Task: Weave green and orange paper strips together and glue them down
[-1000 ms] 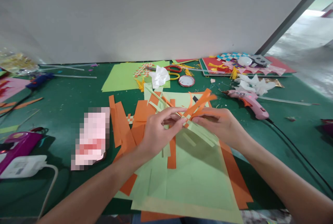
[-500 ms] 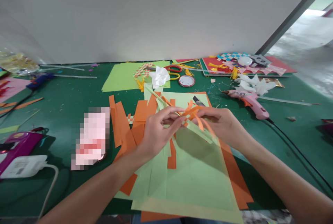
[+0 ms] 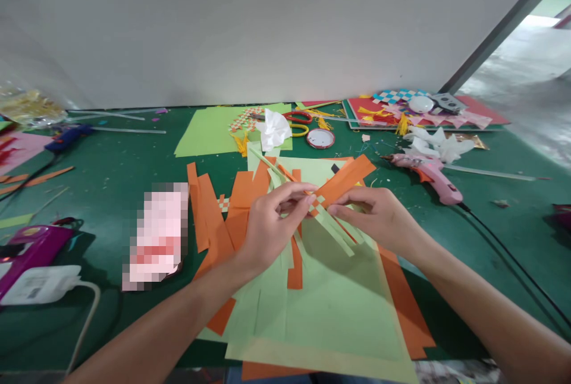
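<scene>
Between my hands is a small woven piece (image 3: 318,201) of orange and light green paper strips. My left hand (image 3: 280,217) pinches its left side between thumb and fingers. My right hand (image 3: 372,211) has thumb and fingers closed at the lower right edge of the wide orange strips (image 3: 348,179), which point up and right. Light green strips (image 3: 335,232) hang toward the lower right. Beneath lie a light green sheet (image 3: 339,307) and loose orange strips (image 3: 214,211).
A pink glue gun (image 3: 428,176) with a black cord lies at right. Behind are scissors (image 3: 298,129), crumpled tissue (image 3: 273,129) and a round lid (image 3: 320,138). At left are a blurred pink object (image 3: 160,229), a purple device (image 3: 40,253) and a blue glue gun (image 3: 69,137).
The orange strips, curled and bunched before, now stand out straight toward the upper right. The green strips have swung slightly downward. My right hand has shifted a little; my left hand is nearly unmoved.
</scene>
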{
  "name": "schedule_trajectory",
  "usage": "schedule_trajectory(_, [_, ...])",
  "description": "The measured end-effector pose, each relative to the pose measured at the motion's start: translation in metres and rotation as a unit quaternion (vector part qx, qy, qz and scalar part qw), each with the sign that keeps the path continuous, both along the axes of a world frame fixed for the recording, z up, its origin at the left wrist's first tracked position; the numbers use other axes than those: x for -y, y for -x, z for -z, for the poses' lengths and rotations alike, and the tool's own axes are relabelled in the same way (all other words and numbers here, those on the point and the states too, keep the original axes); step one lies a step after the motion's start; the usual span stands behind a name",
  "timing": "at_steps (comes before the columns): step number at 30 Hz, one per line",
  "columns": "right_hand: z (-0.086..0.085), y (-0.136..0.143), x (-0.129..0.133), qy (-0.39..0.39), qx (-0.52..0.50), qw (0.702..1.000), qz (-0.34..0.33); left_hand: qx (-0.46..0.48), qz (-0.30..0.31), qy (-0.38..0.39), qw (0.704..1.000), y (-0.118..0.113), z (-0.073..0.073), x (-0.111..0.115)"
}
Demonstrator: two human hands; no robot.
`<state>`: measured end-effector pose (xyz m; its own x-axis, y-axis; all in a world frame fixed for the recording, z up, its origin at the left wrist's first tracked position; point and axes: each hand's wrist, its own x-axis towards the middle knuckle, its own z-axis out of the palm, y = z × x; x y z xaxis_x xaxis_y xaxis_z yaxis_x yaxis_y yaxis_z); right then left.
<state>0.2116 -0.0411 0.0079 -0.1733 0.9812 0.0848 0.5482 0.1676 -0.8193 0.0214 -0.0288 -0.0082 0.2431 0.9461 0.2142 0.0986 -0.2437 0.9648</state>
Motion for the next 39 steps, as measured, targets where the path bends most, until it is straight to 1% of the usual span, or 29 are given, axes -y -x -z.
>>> schedule_trajectory(9, [0.0014,0.0012,-0.0007,0.018,-0.008,1.0,0.001,-0.004,-0.014,-0.007,1.0,-0.0004,-0.0011,0.0017])
schedule_trajectory(13, [0.0004,0.0001,-0.001,0.047,-0.016,0.999,0.004,-0.014,-0.015,-0.001,1.0,-0.0005,-0.0018,0.0014])
schedule_trajectory(16, [0.0001,-0.0009,-0.0014,0.089,-0.072,0.993,0.004,-0.028,-0.016,-0.001,0.999,-0.0001,-0.0018,0.001])
schedule_trajectory(19, [0.0019,-0.0004,-0.0012,0.127,-0.147,0.981,0.006,-0.045,-0.017,-0.012,0.999,0.0005,-0.0011,0.0009])
schedule_trajectory(22, [0.0043,0.0018,-0.0004,0.124,-0.183,0.975,0.007,-0.059,-0.018,-0.024,0.998,0.0012,0.0001,0.0013])
schedule_trajectory(24, [0.0053,0.0034,0.0001,0.113,-0.18,0.977,0.016,-0.063,-0.02,-0.021,0.998,0.0014,0.001,0.0017])
schedule_trajectory(27, [0.0058,0.005,0.0004,0.107,-0.146,0.983,0.03,-0.063,-0.024,-0.009,0.998,0.0014,0.0019,0.0021])
schedule_trajectory(33, [0.007,0.0055,0.001,0.102,-0.153,0.983,0.013,-0.083,-0.021,-0.027,0.996,0.0,0.0002,0.0017])
schedule_trajectory(36, [0.0073,0.0057,0.0009,0.107,-0.128,0.986,0.014,-0.084,-0.012,-0.02,0.996,-0.0006,-0.0019,0.0016])
schedule_trajectory(39, [0.0066,0.0067,0.0009,0.108,-0.138,0.984,0.01,-0.082,-0.01,-0.012,0.997,-0.0007,-0.0034,0.0017])
